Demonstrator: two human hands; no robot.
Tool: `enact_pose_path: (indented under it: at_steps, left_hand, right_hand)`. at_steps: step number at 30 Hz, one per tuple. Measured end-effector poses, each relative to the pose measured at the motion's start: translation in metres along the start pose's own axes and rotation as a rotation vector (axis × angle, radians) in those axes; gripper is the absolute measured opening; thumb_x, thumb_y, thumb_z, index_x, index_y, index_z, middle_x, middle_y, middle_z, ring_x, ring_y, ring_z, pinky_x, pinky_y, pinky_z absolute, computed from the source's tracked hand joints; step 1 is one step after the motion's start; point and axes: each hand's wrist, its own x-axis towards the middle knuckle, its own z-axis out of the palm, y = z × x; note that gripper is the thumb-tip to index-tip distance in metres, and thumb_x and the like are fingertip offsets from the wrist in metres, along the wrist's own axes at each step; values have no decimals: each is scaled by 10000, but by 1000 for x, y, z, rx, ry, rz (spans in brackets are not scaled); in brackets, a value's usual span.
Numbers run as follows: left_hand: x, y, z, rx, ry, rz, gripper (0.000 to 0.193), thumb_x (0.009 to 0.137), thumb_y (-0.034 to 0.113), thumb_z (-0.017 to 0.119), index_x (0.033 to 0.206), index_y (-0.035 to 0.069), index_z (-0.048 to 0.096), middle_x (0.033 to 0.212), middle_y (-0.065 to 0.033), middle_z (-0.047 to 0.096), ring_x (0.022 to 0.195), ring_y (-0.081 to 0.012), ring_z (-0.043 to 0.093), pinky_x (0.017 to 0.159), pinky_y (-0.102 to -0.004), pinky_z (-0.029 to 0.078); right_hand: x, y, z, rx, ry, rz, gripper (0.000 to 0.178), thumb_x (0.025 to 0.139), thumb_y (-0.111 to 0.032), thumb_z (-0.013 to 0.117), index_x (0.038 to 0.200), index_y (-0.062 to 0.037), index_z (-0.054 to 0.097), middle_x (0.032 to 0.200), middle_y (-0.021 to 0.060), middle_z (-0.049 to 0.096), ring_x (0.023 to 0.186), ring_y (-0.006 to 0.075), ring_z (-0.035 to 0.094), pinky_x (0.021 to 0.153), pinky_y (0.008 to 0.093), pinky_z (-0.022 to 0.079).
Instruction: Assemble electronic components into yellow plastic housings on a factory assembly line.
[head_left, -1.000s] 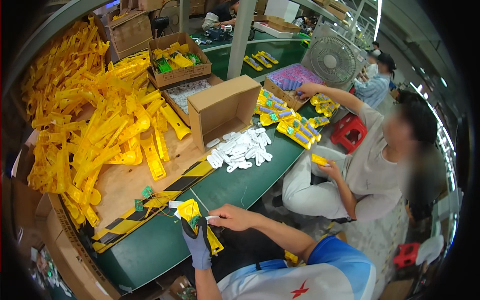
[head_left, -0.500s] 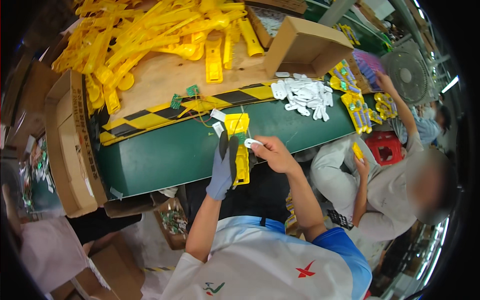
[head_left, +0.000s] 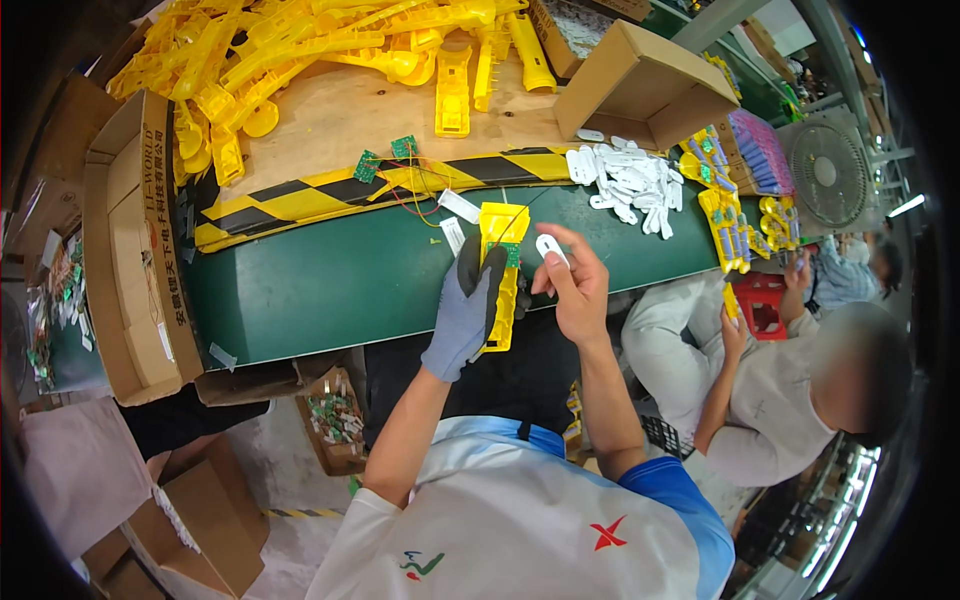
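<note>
My left hand [head_left: 462, 315], in a grey-blue glove with dark fingertips, grips a long yellow plastic housing [head_left: 503, 222] above the table's near edge. Inside the housing sits a small green circuit board [head_left: 513, 256], partly covered by the gloved fingers. Just right of it, my bare right hand [head_left: 582, 298] pinches a small white oval plastic piece [head_left: 550, 248] between thumb and fingers, apart from the housing. Two white rectangular parts [head_left: 459, 207] lie beside the housing's upper end. Red and dark wires run near them toward green circuit boards [head_left: 404, 147].
White oval pieces [head_left: 630, 185] are heaped at the right of the green table [head_left: 300, 310]. Yellow housings [head_left: 290, 50] pile up behind the striped tape. Cardboard boxes stand left [head_left: 125, 250] and back right [head_left: 640, 85]. A co-worker [head_left: 765, 410] sits at right holding a yellow part.
My right hand has drawn back from the housing with the white piece, which now points upward. The co-worker's raised arm has come down from the purple items. The whole view has shifted slightly.
</note>
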Motion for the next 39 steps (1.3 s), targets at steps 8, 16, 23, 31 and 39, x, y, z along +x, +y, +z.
enact_pose_path:
  at_steps: [8, 16, 23, 31, 39]
  left_hand:
    - [3, 3, -5, 181, -31, 15, 375, 1015, 334, 549, 1245, 44, 487, 851, -64, 613, 621, -137, 645, 515, -262, 533]
    - [-1, 2, -7, 215, -36, 21, 406, 1029, 362, 511, 1282, 45, 480, 883, -75, 617, 645, -128, 644, 538, -263, 547]
    - [5, -14, -19, 65, -45, 26, 398, 1054, 351, 435, 1287, 31, 478, 937, -83, 630, 694, -140, 660, 578, -285, 590]
    - [4, -11, -15, -5, -74, -4, 377, 1047, 313, 466, 1293, 29, 479, 950, -99, 646, 691, -158, 679, 552, -281, 570]
    - [-1, -7, -6, 102, 8, 70, 367, 1041, 228, 480, 1341, 19, 451, 830, -93, 638, 627, -157, 653, 527, -275, 538]
  right_hand:
    - [14, -3, 2, -572, -43, -426, 250, 890, -21, 635, 1126, -51, 712, 733, 37, 608, 570, 88, 518, 543, 232, 418]
    - [18, -16, -3, -493, -175, -286, 299, 801, -45, 757, 1097, -79, 734, 725, 7, 581, 583, 67, 489, 518, 234, 390]
    - [19, -10, 3, -466, -127, -154, 314, 775, -77, 806, 1081, -63, 737, 735, 11, 585, 597, 70, 500, 545, 217, 412]
    - [19, 0, -2, -483, -98, -301, 321, 763, -48, 814, 1074, -33, 738, 764, 41, 632, 632, 92, 559, 599, 236, 465]
    - [11, 3, -3, -346, -139, -234, 301, 854, -56, 743, 1153, -29, 713, 774, 40, 623, 695, 96, 577, 635, 241, 483]
